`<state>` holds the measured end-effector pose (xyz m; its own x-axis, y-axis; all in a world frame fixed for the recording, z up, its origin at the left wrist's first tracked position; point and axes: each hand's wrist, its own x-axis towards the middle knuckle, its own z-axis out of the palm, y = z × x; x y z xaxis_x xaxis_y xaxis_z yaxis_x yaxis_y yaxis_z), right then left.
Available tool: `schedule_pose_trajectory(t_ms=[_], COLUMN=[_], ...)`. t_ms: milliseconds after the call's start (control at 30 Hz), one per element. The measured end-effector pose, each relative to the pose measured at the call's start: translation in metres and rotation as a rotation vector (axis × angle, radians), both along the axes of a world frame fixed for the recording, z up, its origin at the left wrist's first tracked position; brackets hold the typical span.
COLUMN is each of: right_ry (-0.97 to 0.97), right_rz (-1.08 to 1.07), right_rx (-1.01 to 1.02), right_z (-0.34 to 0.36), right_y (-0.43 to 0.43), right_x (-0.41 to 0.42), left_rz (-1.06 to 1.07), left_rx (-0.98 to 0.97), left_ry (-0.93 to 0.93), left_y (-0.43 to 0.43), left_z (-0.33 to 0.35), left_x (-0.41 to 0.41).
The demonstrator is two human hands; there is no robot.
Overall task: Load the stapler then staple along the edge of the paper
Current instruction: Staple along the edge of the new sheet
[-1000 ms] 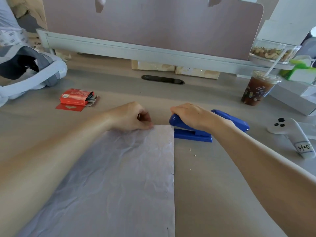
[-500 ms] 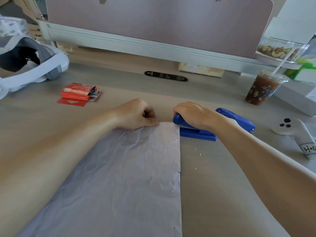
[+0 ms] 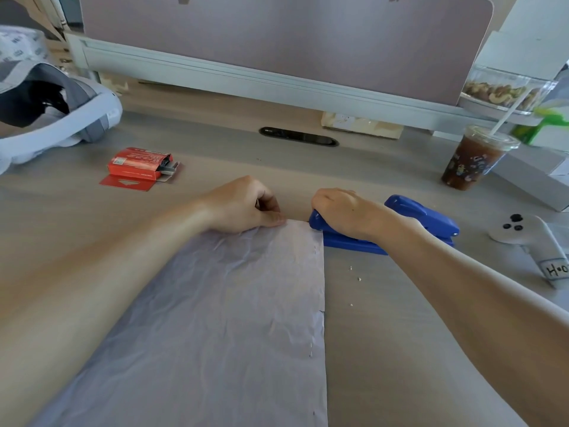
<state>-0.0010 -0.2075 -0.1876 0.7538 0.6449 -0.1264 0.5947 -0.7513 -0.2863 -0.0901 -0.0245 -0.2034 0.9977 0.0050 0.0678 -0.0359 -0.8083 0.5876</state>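
Observation:
A crumpled pale sheet of paper (image 3: 221,318) lies on the desk and runs toward me. Small staples show along its right edge. My left hand (image 3: 246,206) has curled fingers and holds down the paper's far edge with the thumb. The blue stapler (image 3: 409,223) lies on the desk at the paper's far right corner, its nose at the paper's edge. My right hand (image 3: 345,211) is curled over the stapler's front end and presses on it. A red box of staples (image 3: 138,166) lies open at the far left.
A white headset (image 3: 52,118) sits at the far left. An iced drink cup with a straw (image 3: 474,158) stands at the right, a white controller (image 3: 532,245) nearer me. A partition wall (image 3: 277,41) closes the desk's back. Small scraps lie right of the paper.
The view has shifted slightly. Both hands stay in place at the paper's far edge; a staple now shows near the far right corner beside the stapler's nose.

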Motion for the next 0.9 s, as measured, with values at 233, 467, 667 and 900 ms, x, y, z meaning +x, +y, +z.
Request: schedule_pose_trajectory(t_ms=[233, 467, 667, 900], right_ry=[0.049, 0.041, 0.006, -0.092], right_rz=[-0.046, -0.08, -0.116, -0.118], right_rx=[-0.026, -0.049, -0.013, 0.026], right_z=[0.005, 0.006, 0.004, 0.002], right_y=[0.003, 0.005, 0.006, 0.0], right_x=[-0.004, -0.011, -0.015, -0.018], left_rz=[0.002, 0.016, 0.019, 0.019], left_rx=[-0.034, -0.042, -0.031, -0.027], left_ry=[0.015, 0.025, 0.024, 0.02], left_y=[0.0, 0.0, -0.002, -0.001], left_z=[0.0, 0.0, 0.001, 0.0], left_x=[0.0, -0.002, -0.003, -0.001])
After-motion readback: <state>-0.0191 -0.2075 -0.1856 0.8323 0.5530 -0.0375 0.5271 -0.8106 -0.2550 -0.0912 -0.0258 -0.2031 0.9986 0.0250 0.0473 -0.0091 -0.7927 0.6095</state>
